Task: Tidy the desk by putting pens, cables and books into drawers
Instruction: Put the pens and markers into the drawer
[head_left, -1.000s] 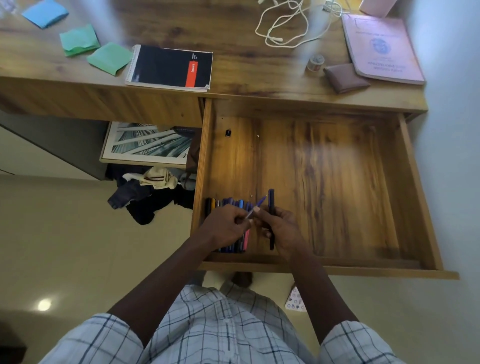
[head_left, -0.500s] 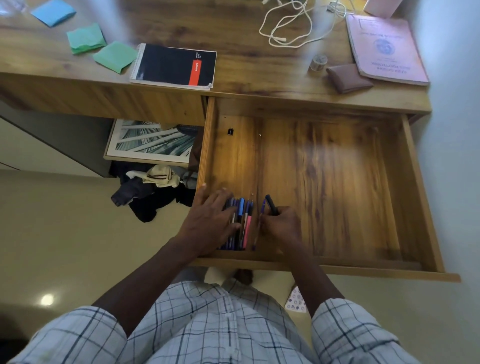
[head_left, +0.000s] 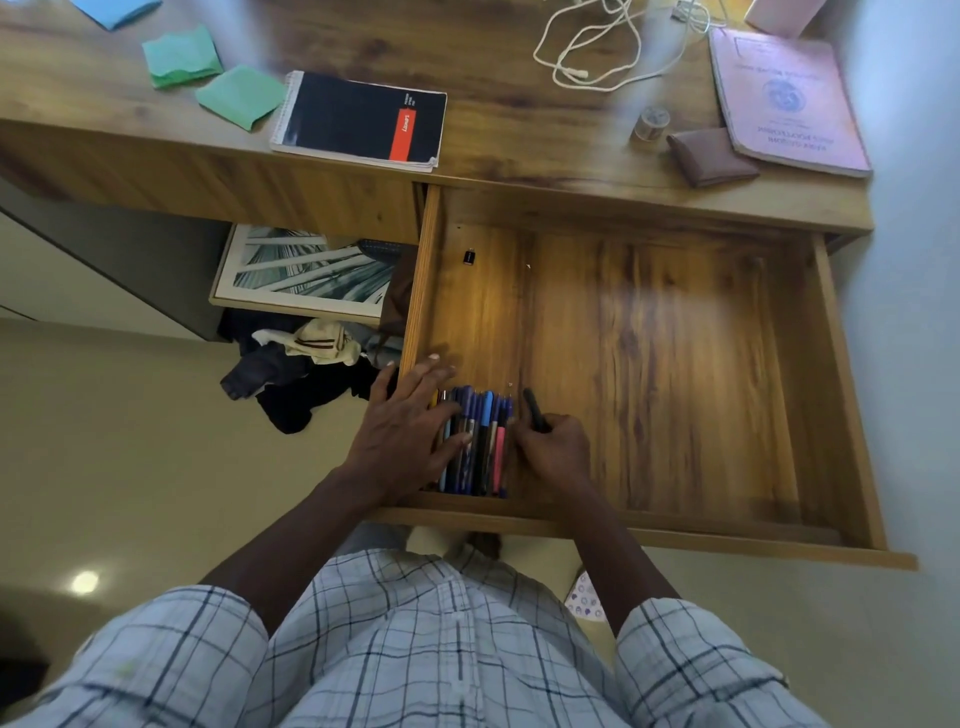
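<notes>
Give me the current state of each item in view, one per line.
drawer: pulled open, mostly bare
pens: lying in a row at the drawer's front left
left hand: flat, open, resting on the pens
right hand: closed on a black pen
black notebook: closed, on the desk
pink book: closed, on the desk
white cable: loose, tangled on the desk

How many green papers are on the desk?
2. One crumpled green paper lies near the desk's far left; the other green paper lies just beside the black notebook. None seems hidden.
</notes>
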